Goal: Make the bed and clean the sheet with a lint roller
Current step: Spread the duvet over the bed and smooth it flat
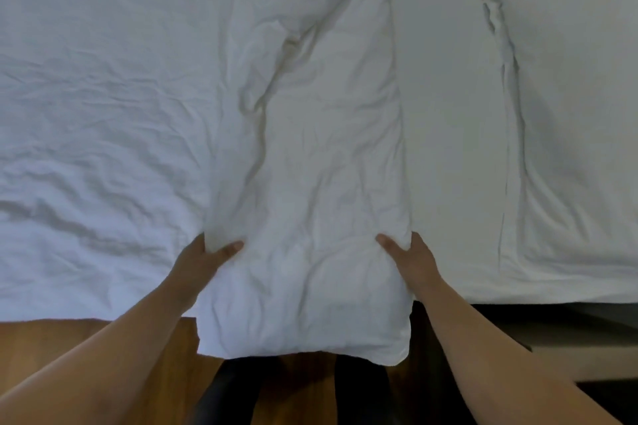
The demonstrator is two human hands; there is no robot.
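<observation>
A long folded white duvet point(310, 166) lies across the bed, its near end hanging over the bed's edge toward me. My left hand point(203, 260) grips its left side, thumb on top and fingers tucked under the fabric. My right hand point(411, 260) grips the right side the same way. A wrinkled white sheet point(96, 114) covers the bed to the left. A smoother white sheet with a long crease point(552, 148) lies to the right. No lint roller is in view.
The bed's near edge point(518, 300) runs across the lower part of the view. Wooden floor point(86, 348) shows at lower left, and a dark bed base point(518, 321) at lower right. My dark trouser legs point(234, 393) stand below the duvet's end.
</observation>
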